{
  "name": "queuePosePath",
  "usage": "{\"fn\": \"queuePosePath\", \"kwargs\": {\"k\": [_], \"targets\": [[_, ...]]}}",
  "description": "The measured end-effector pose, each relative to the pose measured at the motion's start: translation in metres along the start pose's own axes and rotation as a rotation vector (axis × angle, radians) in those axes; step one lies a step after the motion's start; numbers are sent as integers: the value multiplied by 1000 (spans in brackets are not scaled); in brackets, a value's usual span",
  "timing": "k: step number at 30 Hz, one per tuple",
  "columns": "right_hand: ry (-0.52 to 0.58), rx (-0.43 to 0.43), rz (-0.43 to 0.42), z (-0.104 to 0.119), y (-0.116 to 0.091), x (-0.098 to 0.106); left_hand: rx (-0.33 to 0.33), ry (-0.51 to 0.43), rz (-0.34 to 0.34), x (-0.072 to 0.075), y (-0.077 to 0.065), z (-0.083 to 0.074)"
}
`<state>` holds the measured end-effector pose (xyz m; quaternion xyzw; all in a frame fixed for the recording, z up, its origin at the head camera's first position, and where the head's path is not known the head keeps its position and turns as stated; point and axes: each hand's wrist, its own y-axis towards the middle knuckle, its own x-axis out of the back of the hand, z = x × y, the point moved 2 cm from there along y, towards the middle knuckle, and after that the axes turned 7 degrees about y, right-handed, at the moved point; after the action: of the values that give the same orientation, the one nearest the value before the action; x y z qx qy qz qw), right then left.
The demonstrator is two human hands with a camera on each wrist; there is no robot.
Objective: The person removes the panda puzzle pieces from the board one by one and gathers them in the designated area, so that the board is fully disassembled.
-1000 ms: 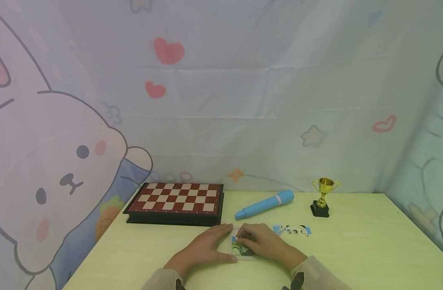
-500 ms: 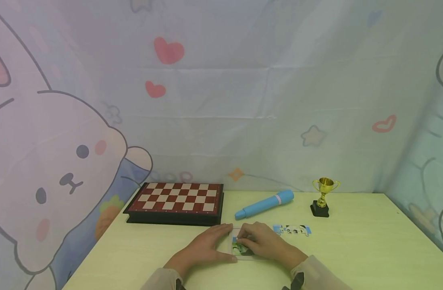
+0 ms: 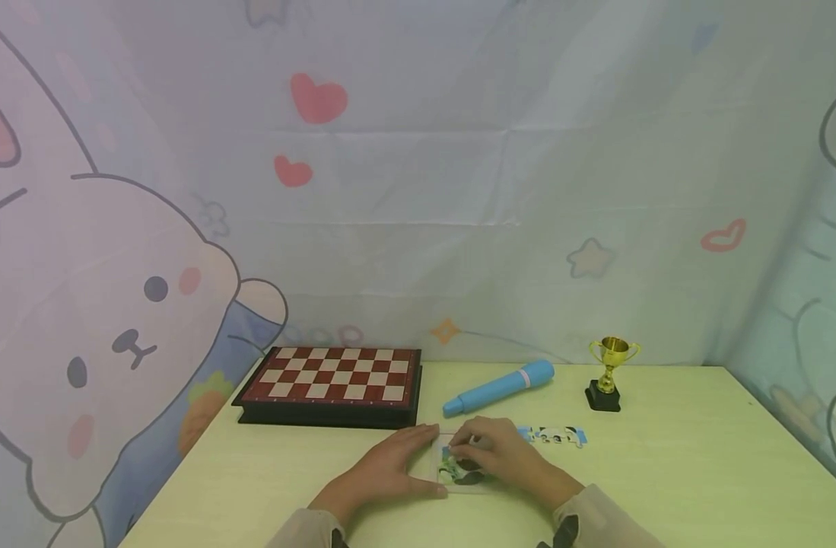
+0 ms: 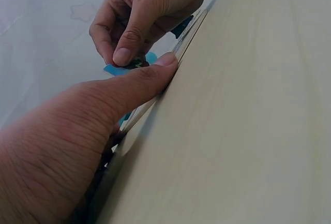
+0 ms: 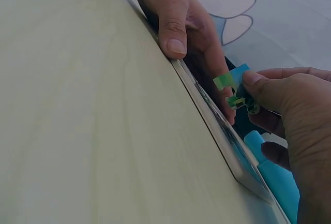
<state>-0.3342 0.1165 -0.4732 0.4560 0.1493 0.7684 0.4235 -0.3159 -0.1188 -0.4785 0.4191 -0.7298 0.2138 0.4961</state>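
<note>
First, a pale rabbit print on the backdrop (image 3: 418,183) is cut off by the left edge. Then comes one chessboard box (image 3: 325,388), four rows of red and white squares on a dark base. One left hand (image 3: 383,472) follows, its thumb and fingers spread apart along one clear-edged frame (image 5: 234,157); its sleeve (image 3: 306,529) runs out of sight below.

Inside the frame lies a partly assembled picture (image 3: 452,478), green with black and white; its pieces cannot be counted. Above it is what looks like one puzzle piece (image 5: 239,72), blue and green with a notched, wavy outline and darker patches, partly hidden by fingertips. One right hand (image 3: 503,457) pinches it between thumb and finger.

Beyond that hand lies one light-blue tube (image 3: 500,390) with a pale band, then one row of joined pieces (image 3: 561,435), blue with black-and-white faces, its left end covered by the hand; how many pieces is unclear. Last stands one gold trophy (image 3: 609,361) on a black base.
</note>
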Motion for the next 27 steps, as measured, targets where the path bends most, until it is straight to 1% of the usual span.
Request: {"fn": "queuePosePath", "kwargs": {"k": [6,12,16,20,24,27], "targets": [[-5,-45,-40,-4,-6,10,-1,1,-5,-1,-1,0],[-36,-59,-94,-8,-18,28,9,-1,-7,0,0,0],[-58,-107,-113,-11,-30,42,6,-1,-10,0,1,-1],[-73,-185,-125,-13,-43,57,2,-3,-13,0,0,-1],[-73,-252,-118,-11,-56,71,8,2,-11,-1,0,0],[-93,-271,-103,-11,-64,80,8,6,-11,-2,1,1]]}}
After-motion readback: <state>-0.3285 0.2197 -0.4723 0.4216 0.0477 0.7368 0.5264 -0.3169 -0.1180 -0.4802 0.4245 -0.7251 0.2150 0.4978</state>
